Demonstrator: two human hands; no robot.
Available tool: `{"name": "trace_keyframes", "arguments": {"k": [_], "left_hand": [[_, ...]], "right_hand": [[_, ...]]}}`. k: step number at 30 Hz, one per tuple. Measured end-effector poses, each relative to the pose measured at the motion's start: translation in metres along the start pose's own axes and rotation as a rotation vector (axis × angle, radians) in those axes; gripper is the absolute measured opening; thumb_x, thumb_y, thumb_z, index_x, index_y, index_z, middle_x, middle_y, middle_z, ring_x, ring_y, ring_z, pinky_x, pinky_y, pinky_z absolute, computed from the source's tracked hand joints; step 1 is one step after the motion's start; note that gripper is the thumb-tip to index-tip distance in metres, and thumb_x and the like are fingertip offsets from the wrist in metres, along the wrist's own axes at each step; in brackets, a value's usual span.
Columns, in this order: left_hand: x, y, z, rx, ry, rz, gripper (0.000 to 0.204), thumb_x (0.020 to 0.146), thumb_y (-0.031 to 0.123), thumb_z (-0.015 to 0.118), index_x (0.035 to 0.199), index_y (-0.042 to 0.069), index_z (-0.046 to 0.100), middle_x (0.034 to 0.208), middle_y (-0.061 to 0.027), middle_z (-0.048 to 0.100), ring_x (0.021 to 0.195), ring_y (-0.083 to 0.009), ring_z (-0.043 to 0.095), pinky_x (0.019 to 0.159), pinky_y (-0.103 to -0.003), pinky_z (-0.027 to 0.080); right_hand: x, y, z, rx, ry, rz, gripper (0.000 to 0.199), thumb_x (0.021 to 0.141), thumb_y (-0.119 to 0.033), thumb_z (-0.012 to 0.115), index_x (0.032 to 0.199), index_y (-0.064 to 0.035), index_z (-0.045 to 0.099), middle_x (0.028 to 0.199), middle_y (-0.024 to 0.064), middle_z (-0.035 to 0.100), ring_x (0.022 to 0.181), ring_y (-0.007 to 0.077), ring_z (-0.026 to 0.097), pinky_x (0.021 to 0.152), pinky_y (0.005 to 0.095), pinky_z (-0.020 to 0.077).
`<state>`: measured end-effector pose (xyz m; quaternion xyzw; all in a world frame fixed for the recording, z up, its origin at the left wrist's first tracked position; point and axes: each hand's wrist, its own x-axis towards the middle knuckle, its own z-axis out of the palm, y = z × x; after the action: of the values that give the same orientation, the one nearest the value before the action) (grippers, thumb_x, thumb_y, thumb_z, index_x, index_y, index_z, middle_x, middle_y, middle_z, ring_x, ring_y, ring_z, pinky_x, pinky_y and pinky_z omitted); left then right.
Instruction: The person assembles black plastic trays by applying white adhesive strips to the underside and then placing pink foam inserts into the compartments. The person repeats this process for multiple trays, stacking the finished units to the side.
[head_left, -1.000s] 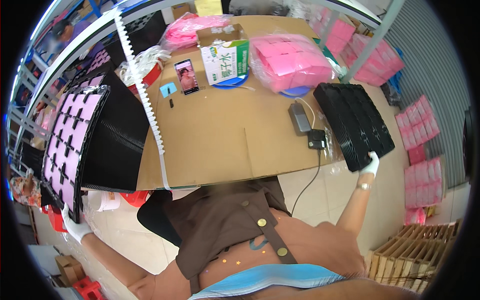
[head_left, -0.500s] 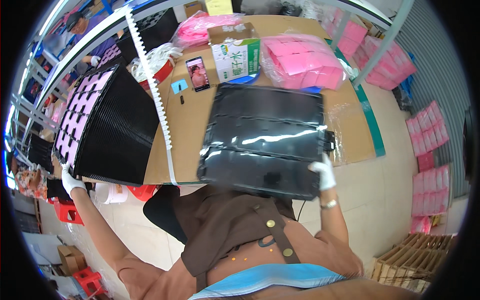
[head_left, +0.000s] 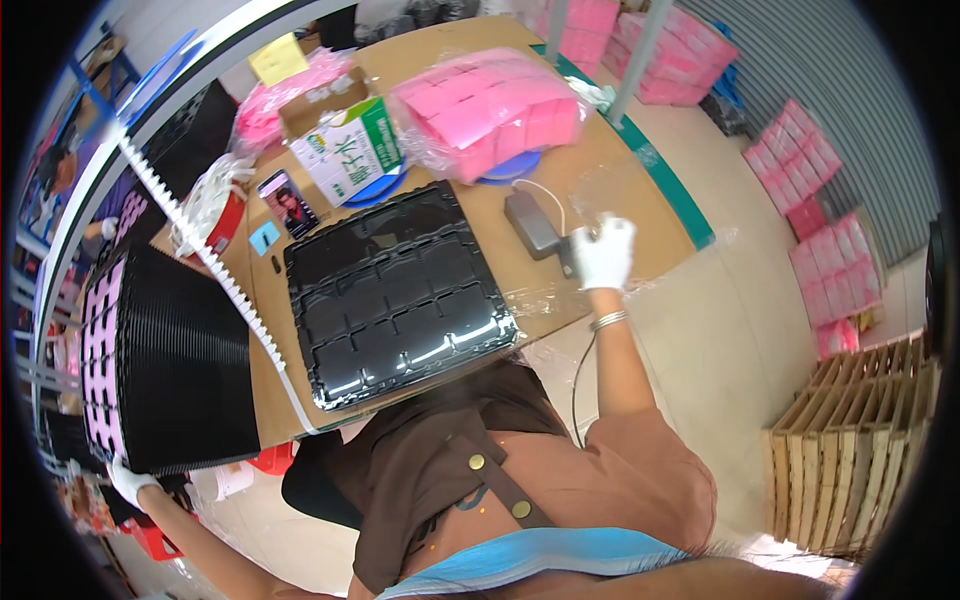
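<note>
A black plastic tray (head_left: 395, 290) with moulded compartments lies flat on the cardboard-covered table in front of me. My right hand (head_left: 604, 254), in a white glove, is off the tray to its right. Its thumb and fingers are apart, beside the dark end of a grey box-shaped device (head_left: 533, 226) with a white cord. At far left stands a tall stack of nested black trays (head_left: 190, 365), pink pieces (head_left: 102, 350) on its outer face. My gloved left hand (head_left: 130, 482) grips the stack's lower near corner, its fingers partly hidden.
Behind the tray are a phone (head_left: 287, 204), an opened carton (head_left: 345, 155) and a bag of pink pieces (head_left: 490, 110). A white toothed strip (head_left: 200, 245) crosses between stack and tray. Wooden racks (head_left: 845, 450) stand at right; a person (head_left: 60, 170) is at far left.
The black tray has come down flat onto the table. My right hand has let go of its edge and moved beside the now uncovered grey device. The view has turned right.
</note>
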<state>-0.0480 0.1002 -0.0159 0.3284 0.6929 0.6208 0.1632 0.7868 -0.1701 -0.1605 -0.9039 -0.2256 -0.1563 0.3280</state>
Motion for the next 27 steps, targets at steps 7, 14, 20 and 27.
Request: {"name": "trace_keyframes", "arguments": {"k": [7,14,20,27], "left_hand": [[-0.035,0.018,0.008,0.117,0.029,0.048,0.042,0.086,0.026,0.049,0.120,0.003,0.060,0.123,-0.0088,0.057,0.107,-0.0213,0.053,0.097,-0.033,0.038],[-0.049,0.031,0.019,0.028,0.037,-0.041,0.040,0.088,0.025,0.048,0.120,0.005,0.061,0.122,-0.0079,0.058,0.109,-0.0204,0.053,0.099,-0.032,0.036],[0.029,-0.024,-0.019,0.419,-0.001,0.296,0.038,0.091,0.024,0.043,0.118,0.006,0.062,0.123,-0.0078,0.059,0.108,-0.0200,0.054,0.100,-0.031,0.035],[-0.043,0.024,0.008,0.228,0.094,0.054,0.035,0.089,0.029,0.050,0.115,0.011,0.066,0.120,-0.0098,0.061,0.104,-0.0220,0.057,0.094,-0.034,0.041]], "right_hand": [[-0.002,0.153,-0.003,-0.071,-0.304,0.286,0.055,0.072,-0.037,0.075,0.114,-0.0044,0.060,0.132,0.0260,0.044,0.115,0.0383,0.051,0.093,0.0391,0.0475],[-0.037,0.153,0.007,0.061,-0.376,0.120,0.022,0.066,-0.009,0.077,0.076,0.0003,0.059,0.101,0.0166,0.059,0.080,0.0288,0.059,0.072,0.0343,0.0499],[-0.037,0.144,-0.028,0.475,-0.577,0.333,0.017,0.069,-0.007,0.072,0.080,0.0005,0.060,0.070,0.0127,0.062,0.065,0.0267,0.059,0.065,0.0316,0.0491],[-0.015,0.102,-0.085,0.129,-0.734,-0.294,0.016,0.069,0.006,0.057,0.081,-0.0022,0.063,0.077,0.0100,0.062,0.070,0.0232,0.061,0.067,0.0302,0.0495]]}}
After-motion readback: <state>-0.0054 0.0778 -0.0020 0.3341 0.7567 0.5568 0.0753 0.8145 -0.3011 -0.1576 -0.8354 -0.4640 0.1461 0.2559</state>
